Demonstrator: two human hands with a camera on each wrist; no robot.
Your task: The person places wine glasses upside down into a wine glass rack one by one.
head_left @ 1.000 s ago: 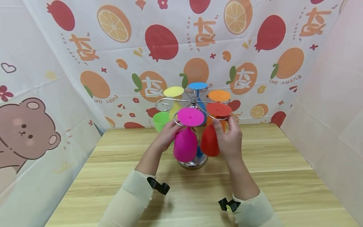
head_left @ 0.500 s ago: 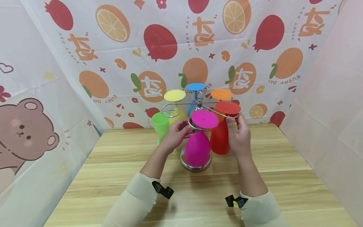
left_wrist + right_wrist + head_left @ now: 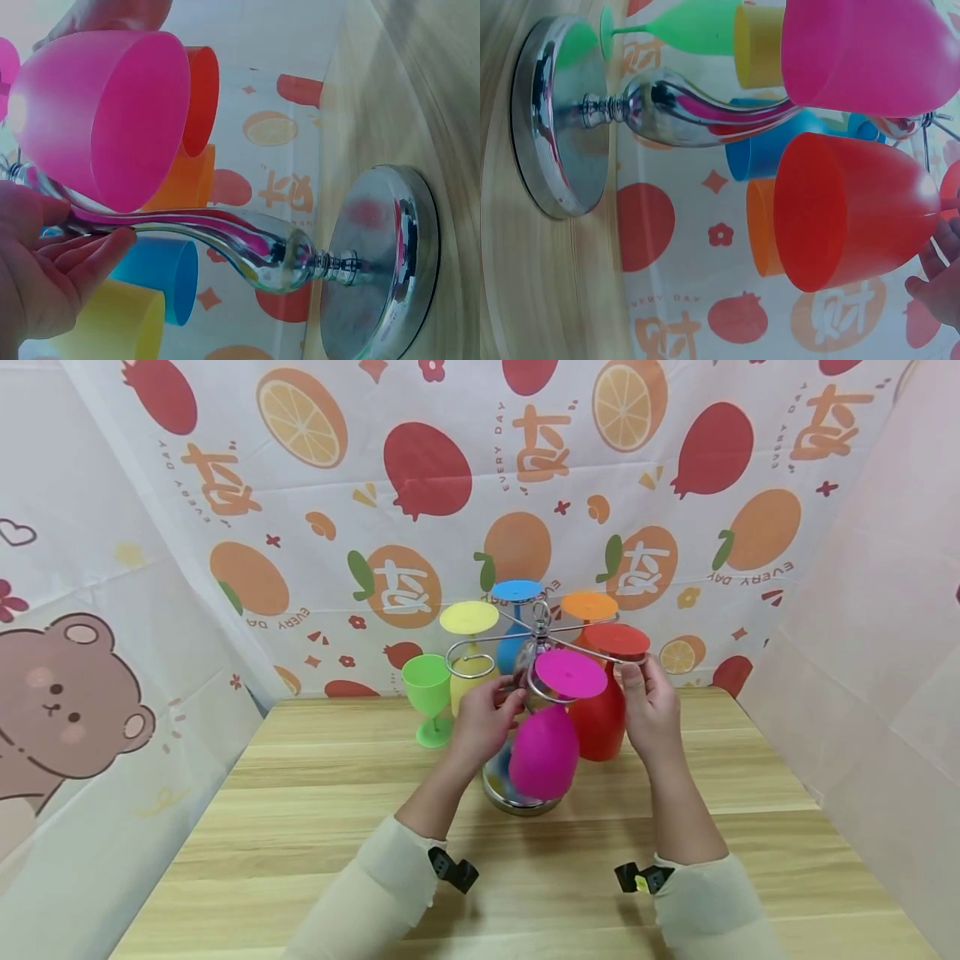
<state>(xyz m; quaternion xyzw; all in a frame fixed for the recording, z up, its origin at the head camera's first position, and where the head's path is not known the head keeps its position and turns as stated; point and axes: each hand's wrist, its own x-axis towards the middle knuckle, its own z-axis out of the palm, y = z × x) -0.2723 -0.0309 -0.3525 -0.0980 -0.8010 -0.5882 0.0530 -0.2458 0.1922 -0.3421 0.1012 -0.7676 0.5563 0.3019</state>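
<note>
A chrome rotating goblet rack [image 3: 541, 631] stands on the table, plastic goblets hanging upside down from its wire rings. My left hand [image 3: 483, 718] holds its central pole [image 3: 225, 232], thumb and fingers on either side. My right hand [image 3: 654, 714] pinches the ring at the red goblet [image 3: 600, 727], near its foot. The magenta goblet [image 3: 543, 756] hangs tilted at the front, between the hands. Yellow [image 3: 468, 618], blue [image 3: 517, 591] and orange [image 3: 590, 606] goblets hang farther round. One curled wire ring [image 3: 472, 677] at the left bears no goblet.
A green goblet [image 3: 429, 685] stands upright on the wooden table [image 3: 315, 827], left of the rack near the back edge. Behind rises a fruit-printed cloth [image 3: 427, 468]; pale cloth sides [image 3: 862, 635] flank the table.
The rack's top has shifted rightward with its goblets, and both hands have moved right. My left hand has gone from beside the magenta goblet's ring to the pole. The green goblet now shows fully.
</note>
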